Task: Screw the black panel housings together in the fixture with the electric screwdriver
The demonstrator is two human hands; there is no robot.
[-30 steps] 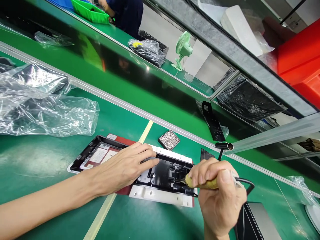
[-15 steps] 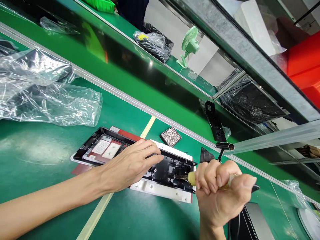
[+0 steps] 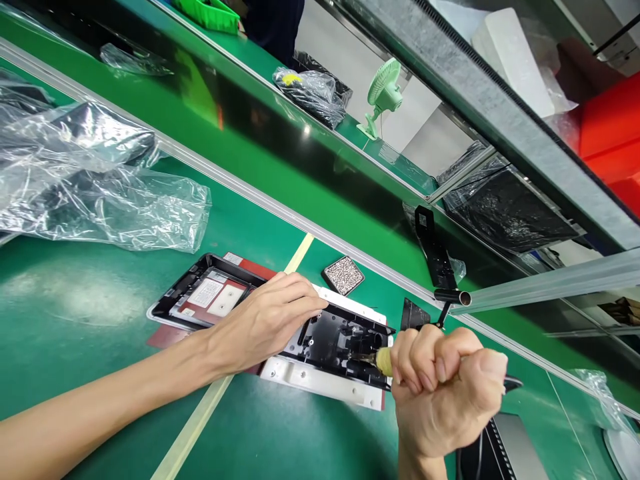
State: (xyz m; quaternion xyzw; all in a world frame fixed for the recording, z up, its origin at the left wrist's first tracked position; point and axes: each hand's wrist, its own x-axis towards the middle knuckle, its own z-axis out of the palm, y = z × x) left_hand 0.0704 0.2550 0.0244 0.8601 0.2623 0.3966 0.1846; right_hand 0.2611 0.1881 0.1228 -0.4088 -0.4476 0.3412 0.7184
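Observation:
A black plastic housing (image 3: 325, 340) lies open side up in a white fixture (image 3: 320, 381) on the green bench. My left hand (image 3: 280, 313) rests across the middle of the housing, fingers stretched out and close together, fingertips at its far rim. My right hand (image 3: 445, 387) is wrapped round the yellowish handle of a soldering iron (image 3: 383, 361), thumb uppermost. Its metal tip points left into the right part of the housing; I cannot tell exactly what the tip touches. Just behind my right hand stands a black tube holder (image 3: 453, 297).
Beyond the housing sits a small square box (image 3: 343, 275) of tiny metal parts. Clear plastic bags (image 3: 125, 200) lie at the left. A black part (image 3: 433, 250) lies past the metal rail. At the right, a slanting metal post (image 3: 560, 283) rises; a dark device (image 3: 505, 447) lies near my wrist.
The view has shifted slightly. My left hand's fingers have straightened a little along the rim. My right hand keeps the soldering iron in nearly the same place on the housing.

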